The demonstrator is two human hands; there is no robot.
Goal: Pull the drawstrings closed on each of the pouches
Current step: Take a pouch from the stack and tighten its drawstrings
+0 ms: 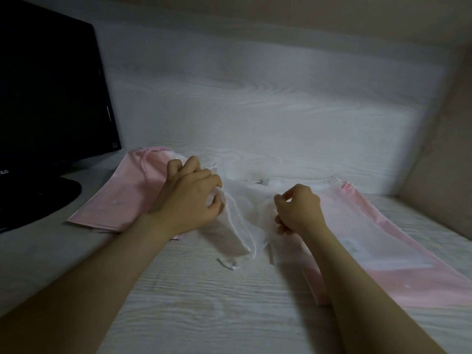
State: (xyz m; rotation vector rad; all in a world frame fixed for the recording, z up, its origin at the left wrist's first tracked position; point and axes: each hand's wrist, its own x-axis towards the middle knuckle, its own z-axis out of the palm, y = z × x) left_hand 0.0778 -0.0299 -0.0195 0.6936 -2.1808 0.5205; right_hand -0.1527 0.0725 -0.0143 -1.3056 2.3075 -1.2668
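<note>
A white sheer pouch [237, 233] lies bunched on the pale desk between my hands, its white drawstring [227, 264] trailing toward me. My left hand [190, 200] pinches the pouch's white fabric at its left side. My right hand [297, 208] has curled fingers pinching the fabric or string at the pouch's right side. A pink pouch [122, 203] lies flat to the left, partly under my left hand. A second pink pouch [383, 241] lies to the right, with sheer white material over part of it.
A black monitor [48, 103] on a round stand [38, 200] fills the left side. The white wood-grain desk [229, 302] meets a back panel behind and a beige wall at the right.
</note>
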